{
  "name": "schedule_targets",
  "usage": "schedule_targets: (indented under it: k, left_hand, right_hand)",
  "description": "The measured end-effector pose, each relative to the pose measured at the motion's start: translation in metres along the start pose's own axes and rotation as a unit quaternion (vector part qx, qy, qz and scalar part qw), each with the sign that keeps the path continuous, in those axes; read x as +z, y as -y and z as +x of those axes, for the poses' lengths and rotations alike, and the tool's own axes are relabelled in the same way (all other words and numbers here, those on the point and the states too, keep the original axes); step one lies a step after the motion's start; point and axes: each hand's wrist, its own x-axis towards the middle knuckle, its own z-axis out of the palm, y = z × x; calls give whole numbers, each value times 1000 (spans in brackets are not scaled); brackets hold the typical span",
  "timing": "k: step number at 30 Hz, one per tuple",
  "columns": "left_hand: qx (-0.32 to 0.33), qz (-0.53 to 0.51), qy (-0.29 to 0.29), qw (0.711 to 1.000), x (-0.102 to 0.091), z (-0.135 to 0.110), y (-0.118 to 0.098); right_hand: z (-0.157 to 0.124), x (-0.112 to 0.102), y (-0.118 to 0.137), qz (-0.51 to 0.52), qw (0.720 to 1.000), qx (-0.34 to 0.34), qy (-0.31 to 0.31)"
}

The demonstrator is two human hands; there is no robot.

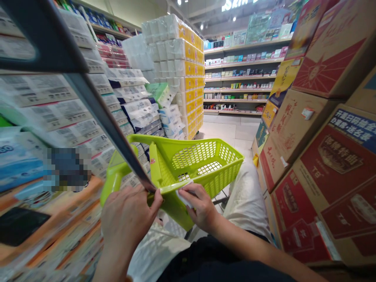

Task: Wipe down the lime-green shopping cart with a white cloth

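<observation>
Shopping cart: lime-green plastic (pixel 213 182), standing in the aisle directly in front of the person, between stacked goods on both sides; basket walls and floor perforated, near rim within reach of both hands.
Metal bar: straight and slanted (pixel 111 133), running from the dark handle (pixel 58 37) at upper left down to the green rim of the cart.
Left hand: curled closed (pixel 131 215) on the cart where the bar meets the rim; thumb against the bar's lower end. Finger ends are hidden from here, so the full grip cannot be verified.
Right hand: partly closed (pixel 201 205), fingers bent over a folded white wipe (pixel 184 199), with the thumb below.
White wipe: held against the near rim, a short way right of the left hand; cloth or paper, cannot be told.
Operator: one person in white trousers (pixel 246 199) and a dark top (pixel 217 266), knees close to the cart.
Left stacks: wrapped paper packs in tiers, including blue packs (pixel 20 156) and a green pack (pixel 161 94); beyond the cart, a tall yellow-and-white tower of packs (pixel 192 78).
Right stacks: printed cardboard cartons (pixel 311 121), brown and red, piled along the aisle edge.
Rear: wall shelving (pixel 237 91) carrying rows of small boxes and bottles; lit sign (pixel 239 4) above, cut off by the view.
Floor: pale tiles (pixel 232 133), visible beyond the basket.
</observation>
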Motion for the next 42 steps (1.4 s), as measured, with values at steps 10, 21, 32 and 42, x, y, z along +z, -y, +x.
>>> schedule_targets:
  k: [10, 21, 32, 42]
  left_hand:
    - [9, -1, -17, 1000, -2, 0, 2]
    - [10, 0, -39, 999, -2, 0, 0]
    - [7, -1, -25, 1000, -4, -1, 2]
    - [4, -10, -12, 1000, -3, -3, 6]
  right_hand:
    - [2, 4, 5, 11, 1000, 12, 7]
    - [-3, -2, -4, -6, 1000, 28, -13]
    - [-5, -3, -7, -13, 999, 46, -6]
    - [3, 2, 5, 17, 1000, 2, 17]
